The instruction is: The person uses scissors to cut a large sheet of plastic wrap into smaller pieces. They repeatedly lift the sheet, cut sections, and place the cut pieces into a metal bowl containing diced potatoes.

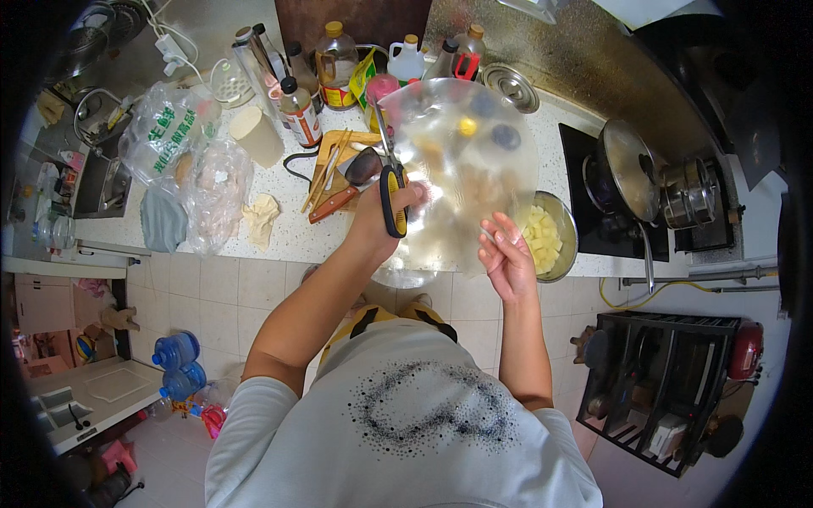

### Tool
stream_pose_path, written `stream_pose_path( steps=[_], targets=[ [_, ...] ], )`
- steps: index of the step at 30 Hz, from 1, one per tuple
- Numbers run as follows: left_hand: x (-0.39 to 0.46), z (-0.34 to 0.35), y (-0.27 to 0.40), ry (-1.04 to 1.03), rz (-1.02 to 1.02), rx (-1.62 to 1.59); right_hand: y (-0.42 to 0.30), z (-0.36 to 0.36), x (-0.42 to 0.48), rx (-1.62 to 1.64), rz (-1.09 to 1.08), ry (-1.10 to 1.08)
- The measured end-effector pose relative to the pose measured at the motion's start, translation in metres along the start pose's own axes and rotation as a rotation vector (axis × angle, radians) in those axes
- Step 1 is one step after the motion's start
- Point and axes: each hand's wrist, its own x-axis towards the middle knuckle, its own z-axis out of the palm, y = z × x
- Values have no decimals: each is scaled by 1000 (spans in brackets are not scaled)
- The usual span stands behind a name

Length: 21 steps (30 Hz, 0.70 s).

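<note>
Scissors with black and yellow handles [394, 203] are in my left hand [381, 213], blades pointing up towards the back of the counter. The same hand pinches the left side of a large, round, translucent sheet [457, 152]. At the sheet's lower right edge is my right hand [510, 254], its fingers bent against the rim. Bottles and other things show blurred through the sheet, and part of it hangs past the counter's front edge. Beside my right hand, a metal bowl [567, 254] holds pale yellow cubes [543, 238]. A knife with a wooden handle [333, 204] lies on a wooden cutting board [359, 137] with chopsticks [328, 168].
Plastic bags [219, 184] and a grey-blue cloth [162, 219] lie at the left, near the sink [105, 184]. Bottles [298, 111] line the back. A covered pan [625, 171] sits on the black cooktop at the right, its handle sticking out past the counter edge.
</note>
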Motion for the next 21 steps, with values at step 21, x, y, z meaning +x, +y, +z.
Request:
stream_pose_path(
  steps=[21],
  targets=[
    [2,-28,11,-10,-36,225,-9,-2,7,-72,-57,53]
  ],
)
